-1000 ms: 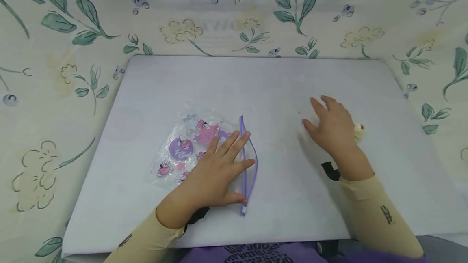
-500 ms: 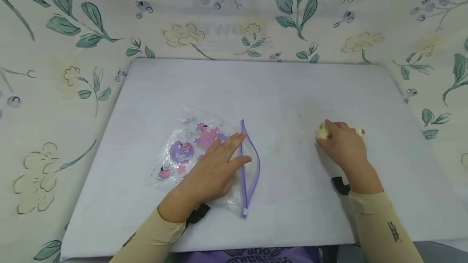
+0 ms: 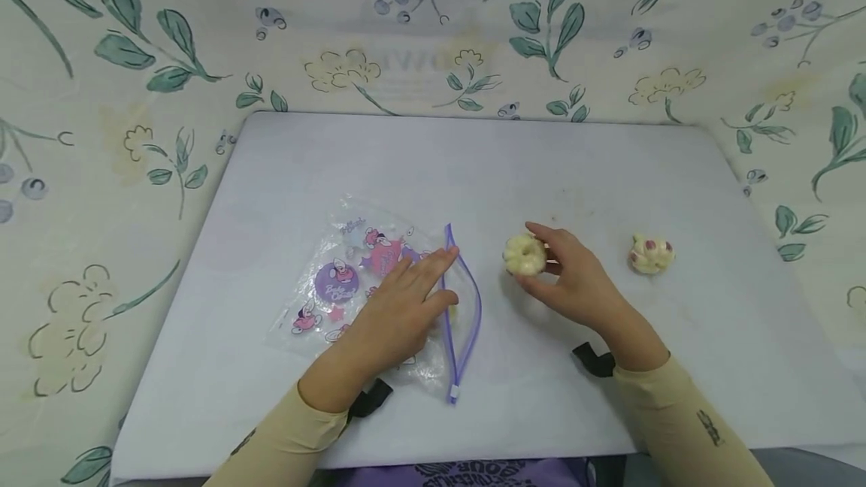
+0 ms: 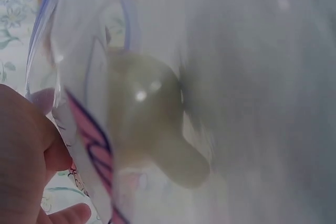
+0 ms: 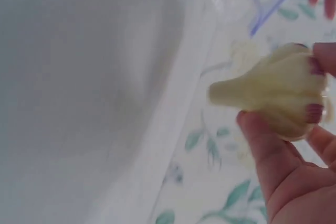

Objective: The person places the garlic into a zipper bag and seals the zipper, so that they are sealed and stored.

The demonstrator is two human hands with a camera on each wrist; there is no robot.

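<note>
My right hand (image 3: 575,276) holds a cream garlic bulb (image 3: 524,255) by its sides, with thumb and fingers around it, just above the table and right of the plastic bag's mouth. In the right wrist view this garlic bulb (image 5: 283,90) shows a stubby stem and purple patches. My left hand (image 3: 386,329) lies over the clear printed zip bag (image 3: 337,280) and grips the plastic near its purple zipper edge, which gapes open. Through the plastic in the left wrist view, a blurred pale garlic bulb (image 4: 142,114) shows inside. Some left fingers are hidden.
Another cream garlic bulb with purple patches (image 3: 651,255) sits on the white table (image 3: 433,164) at the right. A few small specks lie near it. The zip bag's white slider (image 3: 454,392) is at the near end. Floral cloth (image 3: 95,194) surrounds the table.
My right hand has come down, picked up a garlic bulb and carried it left toward the bag. My left hand has drawn its spread fingers in; the bag's mouth gapes slightly wider.
</note>
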